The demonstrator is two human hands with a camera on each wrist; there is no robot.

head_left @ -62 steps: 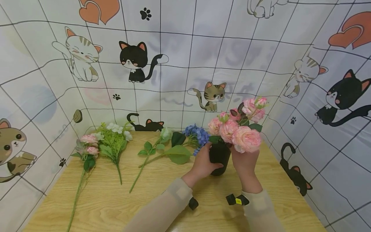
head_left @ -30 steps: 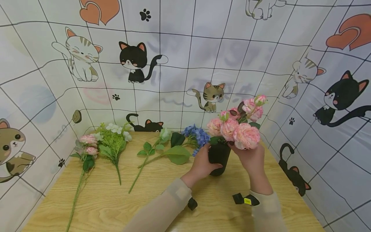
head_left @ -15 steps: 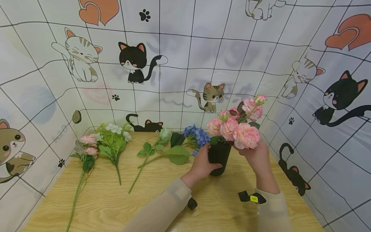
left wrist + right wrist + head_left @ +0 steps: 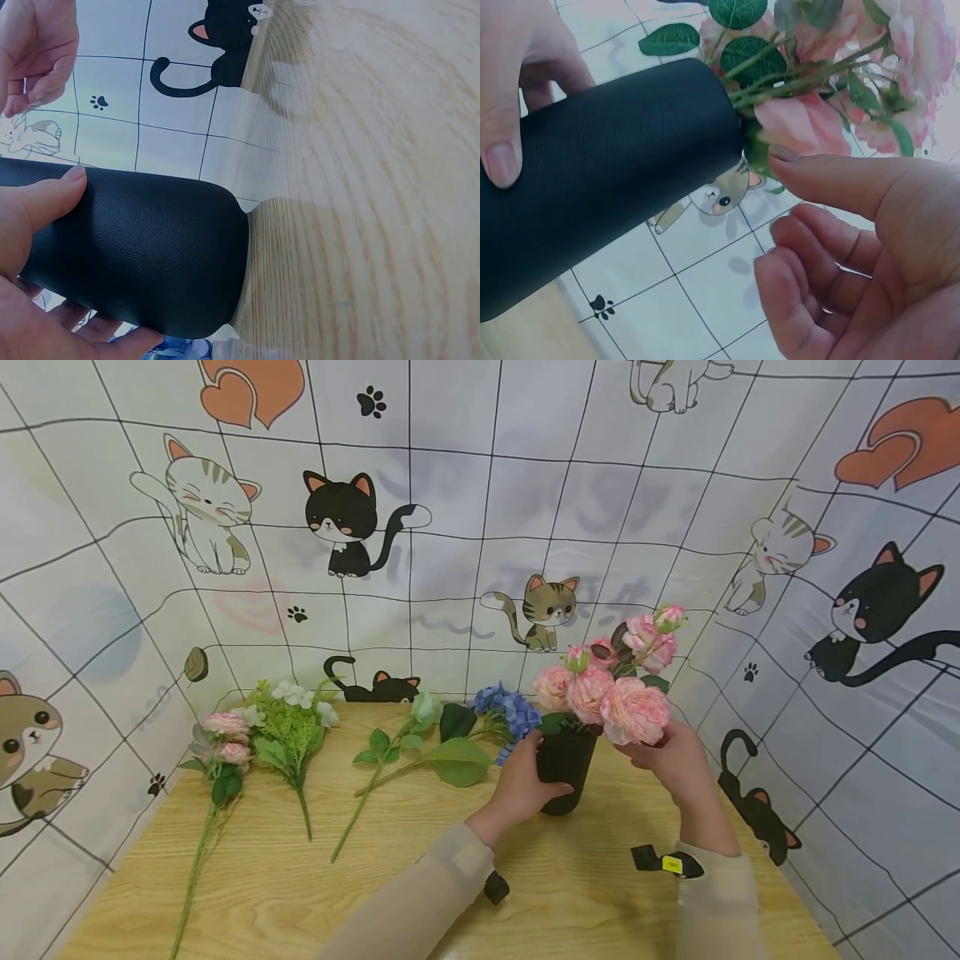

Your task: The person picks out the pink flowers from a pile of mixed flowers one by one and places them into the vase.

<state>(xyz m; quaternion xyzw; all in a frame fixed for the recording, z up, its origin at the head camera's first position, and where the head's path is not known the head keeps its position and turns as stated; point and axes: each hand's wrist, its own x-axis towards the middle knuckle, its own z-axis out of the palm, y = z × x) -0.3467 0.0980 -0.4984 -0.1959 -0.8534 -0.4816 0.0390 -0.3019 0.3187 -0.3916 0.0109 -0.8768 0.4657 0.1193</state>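
Note:
A black vase (image 4: 567, 770) stands on the table at right of centre in the head view, a pink peony bunch (image 4: 634, 710) rising from its mouth and leaning right. My left hand (image 4: 516, 787) grips the vase from its left side, thumb across the front and fingers behind, as the left wrist view (image 4: 37, 262) also shows. Just below the largest bloom is my right hand (image 4: 681, 767). In the right wrist view its fingers (image 4: 795, 289) are loosely bent with nothing between them, and the thumb lies close to a pink petal and the vase mouth.
Left of the vase lie a blue hydrangea (image 4: 512, 710), a pale green rose (image 4: 427, 710), a white-flowered green spray (image 4: 292, 735) and a pink rose stem (image 4: 227, 735). Cat-printed cloth (image 4: 465, 527) hangs behind the wooden table (image 4: 255, 893) and along both sides.
My right hand has drawn away from the vase mouth, moving right and out from beneath the pink blooms. The left hand keeps its grip on the vase, which stays in place.

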